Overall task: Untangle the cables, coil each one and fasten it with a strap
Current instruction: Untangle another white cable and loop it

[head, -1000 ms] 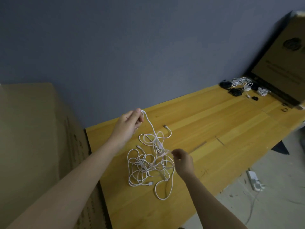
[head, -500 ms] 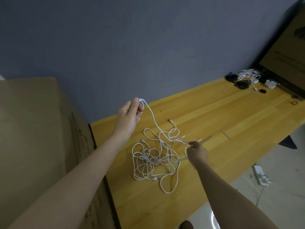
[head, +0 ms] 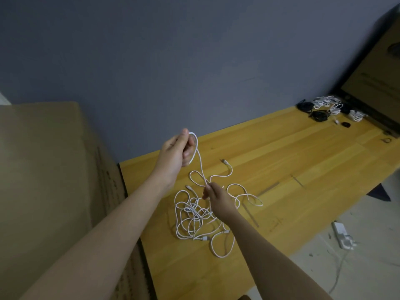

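A tangle of white cables lies on the wooden table. My left hand is raised above the table's back edge and pinches one white cable at a bend, so the strand hangs down towards the heap. My right hand is lower, just over the heap, with its fingertips closed on that same strand. One loop trails out to the right, and a plug end lies loose behind.
Coiled white and black cables sit at the table's far right, by a dark-framed board. A large cardboard box stands against the table's left end. A white power strip lies on the floor to the right.
My right hand has moved back from the right of the heap to the hanging strand and closed on it. The loop it drew out now lies on the table. The left hand stays raised.
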Action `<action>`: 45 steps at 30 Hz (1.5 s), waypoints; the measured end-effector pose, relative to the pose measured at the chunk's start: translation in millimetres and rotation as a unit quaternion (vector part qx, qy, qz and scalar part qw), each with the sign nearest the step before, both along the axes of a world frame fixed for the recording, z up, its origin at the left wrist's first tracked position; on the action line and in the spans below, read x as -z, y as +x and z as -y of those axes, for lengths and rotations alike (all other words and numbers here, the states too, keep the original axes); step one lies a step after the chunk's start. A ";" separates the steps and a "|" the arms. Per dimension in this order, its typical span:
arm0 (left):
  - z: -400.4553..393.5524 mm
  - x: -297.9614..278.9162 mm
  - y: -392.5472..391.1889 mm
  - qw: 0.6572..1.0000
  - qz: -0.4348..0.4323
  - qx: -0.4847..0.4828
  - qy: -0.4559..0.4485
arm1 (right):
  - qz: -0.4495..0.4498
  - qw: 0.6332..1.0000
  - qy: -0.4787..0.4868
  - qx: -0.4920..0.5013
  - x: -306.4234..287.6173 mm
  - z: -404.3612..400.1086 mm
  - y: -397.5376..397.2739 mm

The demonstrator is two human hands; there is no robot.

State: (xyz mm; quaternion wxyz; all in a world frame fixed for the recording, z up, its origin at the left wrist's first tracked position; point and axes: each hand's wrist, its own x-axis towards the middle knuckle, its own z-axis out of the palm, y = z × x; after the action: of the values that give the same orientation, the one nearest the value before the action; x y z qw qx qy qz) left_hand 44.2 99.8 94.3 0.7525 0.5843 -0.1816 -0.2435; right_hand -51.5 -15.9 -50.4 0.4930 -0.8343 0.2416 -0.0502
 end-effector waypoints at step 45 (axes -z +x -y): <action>-3.1 19.4 -3.3 0.925 0.262 -0.008 0.275 | 0.193 0.959 0.017 0.208 -32.4 28.6 -22.1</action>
State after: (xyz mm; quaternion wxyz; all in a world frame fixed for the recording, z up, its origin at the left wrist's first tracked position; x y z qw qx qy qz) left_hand 40.8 102.9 74.9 0.4899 0.8127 -0.2935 -0.1157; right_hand -73.7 -44.5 -17.9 0.5232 -0.7314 0.3109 -0.3077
